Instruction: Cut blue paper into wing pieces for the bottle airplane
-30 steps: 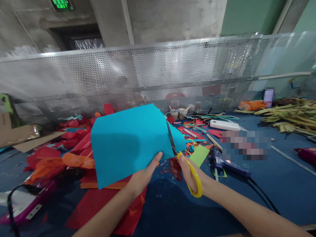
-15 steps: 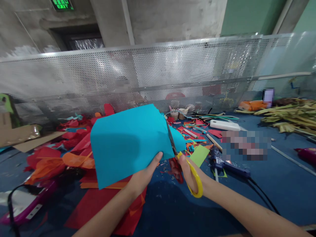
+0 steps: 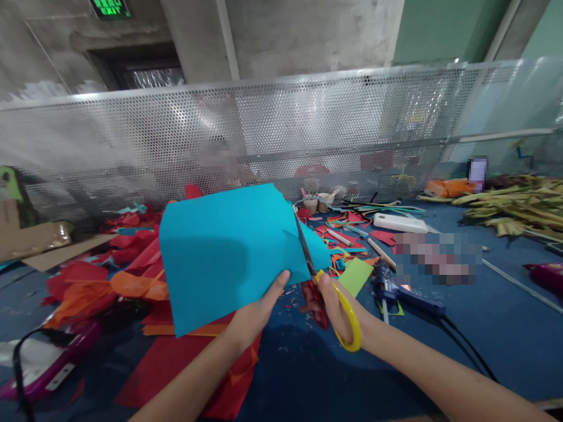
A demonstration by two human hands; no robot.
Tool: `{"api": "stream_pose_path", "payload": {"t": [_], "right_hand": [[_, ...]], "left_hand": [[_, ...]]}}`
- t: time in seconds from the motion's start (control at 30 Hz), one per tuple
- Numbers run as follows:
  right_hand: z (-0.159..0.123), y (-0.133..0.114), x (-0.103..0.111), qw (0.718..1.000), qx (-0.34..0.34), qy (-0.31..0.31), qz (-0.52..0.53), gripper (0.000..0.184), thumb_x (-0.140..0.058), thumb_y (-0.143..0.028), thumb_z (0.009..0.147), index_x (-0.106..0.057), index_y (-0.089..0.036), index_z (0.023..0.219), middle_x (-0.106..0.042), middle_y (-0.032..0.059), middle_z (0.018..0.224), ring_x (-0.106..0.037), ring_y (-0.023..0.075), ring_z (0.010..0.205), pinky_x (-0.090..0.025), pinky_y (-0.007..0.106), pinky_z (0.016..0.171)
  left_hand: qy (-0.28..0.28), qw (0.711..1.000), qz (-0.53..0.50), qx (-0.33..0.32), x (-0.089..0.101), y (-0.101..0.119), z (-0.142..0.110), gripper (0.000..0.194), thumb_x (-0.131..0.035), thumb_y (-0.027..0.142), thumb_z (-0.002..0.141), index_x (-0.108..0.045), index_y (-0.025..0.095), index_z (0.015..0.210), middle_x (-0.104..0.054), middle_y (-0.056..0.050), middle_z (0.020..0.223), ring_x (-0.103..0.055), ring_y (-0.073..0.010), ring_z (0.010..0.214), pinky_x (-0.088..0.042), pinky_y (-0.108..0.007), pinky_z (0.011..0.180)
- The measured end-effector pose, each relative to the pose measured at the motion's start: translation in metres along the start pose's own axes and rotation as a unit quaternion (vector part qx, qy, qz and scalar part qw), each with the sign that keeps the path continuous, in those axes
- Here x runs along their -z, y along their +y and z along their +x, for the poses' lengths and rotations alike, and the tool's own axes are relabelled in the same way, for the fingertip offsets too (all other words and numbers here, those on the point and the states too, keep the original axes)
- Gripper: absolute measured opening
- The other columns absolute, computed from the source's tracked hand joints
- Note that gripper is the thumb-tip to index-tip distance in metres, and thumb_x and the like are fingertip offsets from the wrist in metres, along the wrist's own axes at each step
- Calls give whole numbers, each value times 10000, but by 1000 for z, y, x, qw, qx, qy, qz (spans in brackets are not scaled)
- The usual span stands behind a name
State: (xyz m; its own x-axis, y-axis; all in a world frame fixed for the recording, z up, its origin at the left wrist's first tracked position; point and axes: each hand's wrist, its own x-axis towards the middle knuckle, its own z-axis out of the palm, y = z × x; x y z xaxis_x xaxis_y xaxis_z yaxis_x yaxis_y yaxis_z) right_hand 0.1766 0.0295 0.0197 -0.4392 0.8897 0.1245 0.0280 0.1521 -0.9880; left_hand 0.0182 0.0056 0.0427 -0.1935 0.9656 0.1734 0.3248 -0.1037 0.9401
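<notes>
A sheet of bright blue paper (image 3: 220, 258) is held up over the table by my left hand (image 3: 259, 310), its thumb on the front near the lower right edge and the other fingers hidden behind. My right hand (image 3: 336, 308) is closed around yellow-handled scissors (image 3: 352, 328), with fingers through the handle. The dark blades run up across the right part of the sheet. To the right of the blades a pointed blue flap of paper (image 3: 317, 249) sticks out. Whether it is still joined to the sheet I cannot tell.
Red paper (image 3: 176, 369) and orange pieces (image 3: 141, 285) heap at left. A blue glue gun (image 3: 409, 296) with a black cord lies right of my hand, near a green paper piece (image 3: 355, 276). Dried husks (image 3: 519, 205) pile far right. A perforated metal screen (image 3: 272, 123) stands behind the table.
Almost nothing differs. The blue sheet's left edge has shifted very slightly to the left; both hands and the scissors keep their places.
</notes>
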Motion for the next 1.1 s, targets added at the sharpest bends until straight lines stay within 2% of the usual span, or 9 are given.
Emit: {"api": "stream_pose_path", "payload": {"t": [0.1, 0.3, 0.43, 0.63, 0.77, 0.9, 1.1], "right_hand": [[0, -2, 0, 1000, 2, 0, 0, 654, -224, -848, 723, -390, -220, 646, -375, -28, 551, -426, 126, 482, -474, 310, 546], [0, -4, 0, 1000, 18, 4, -21, 667, -197, -843, 735, -389, -216, 612, -353, -43, 488, -408, 114, 449, -495, 315, 576], [-1, -5, 0, 1000, 23, 4, -14, 647, -211, -817, 765, -392, -214, 613, -336, -59, 460, -395, 100, 410, -498, 309, 569], [-2, -9, -1, 999, 19, -3, 25, 636, -254, -835, 734, -376, -221, 620, -309, -76, 457, -355, 87, 395, -525, 315, 573], [-2, -8, -1, 1000, 10, 0, 28, 647, -261, -846, 721, -379, -218, 613, -299, -78, 453, -353, 86, 390, -531, 313, 564], [-2, -7, -1, 1000, 12, 2, 18, 650, -264, -839, 727, -381, -214, 592, -289, -79, 450, -358, 83, 379, -525, 308, 528], [1, -5, -1, 1000, 8, -1, 26, 653, -276, -843, 718, -384, -215, 575, -279, -76, 448, -355, 83, 379, -522, 298, 499]], "left_hand": [[24, 999, 29, -8, 0, -4, 1, 498, -614, 581, 700, -661, 265, 1082, -599, -22, 1279, -334, -277, 1348, -157, -421, 1168], [29, 999, 39, -20, 0, -4, 1, 516, -590, 574, 736, -631, 268, 1149, -588, -14, 1293, -352, -256, 1340, -173, -403, 1166], [27, 999, 34, -19, 0, -7, 1, 532, -602, 594, 716, -645, 261, 1128, -583, -20, 1299, -335, -265, 1348, -169, -405, 1167], [30, 999, 28, -14, 0, -6, 2, 507, -627, 585, 696, -664, 269, 1090, -602, -15, 1274, -343, -272, 1345, -180, -411, 1165], [21, 999, 27, -8, 0, -4, 0, 427, -615, 549, 730, -687, 267, 1042, -613, -13, 1260, -414, -278, 1302, -202, -412, 1157], [39, 999, 13, -17, -1, -6, 1, 440, -625, 541, 729, -683, 259, 1062, -638, -34, 1224, -480, -281, 1251, -201, -415, 1154], [40, 999, -11, 8, -1, 0, 0, 416, -659, 527, 686, -708, 248, 989, -624, -54, 1243, -419, -303, 1296, -191, -444, 1150]]}}
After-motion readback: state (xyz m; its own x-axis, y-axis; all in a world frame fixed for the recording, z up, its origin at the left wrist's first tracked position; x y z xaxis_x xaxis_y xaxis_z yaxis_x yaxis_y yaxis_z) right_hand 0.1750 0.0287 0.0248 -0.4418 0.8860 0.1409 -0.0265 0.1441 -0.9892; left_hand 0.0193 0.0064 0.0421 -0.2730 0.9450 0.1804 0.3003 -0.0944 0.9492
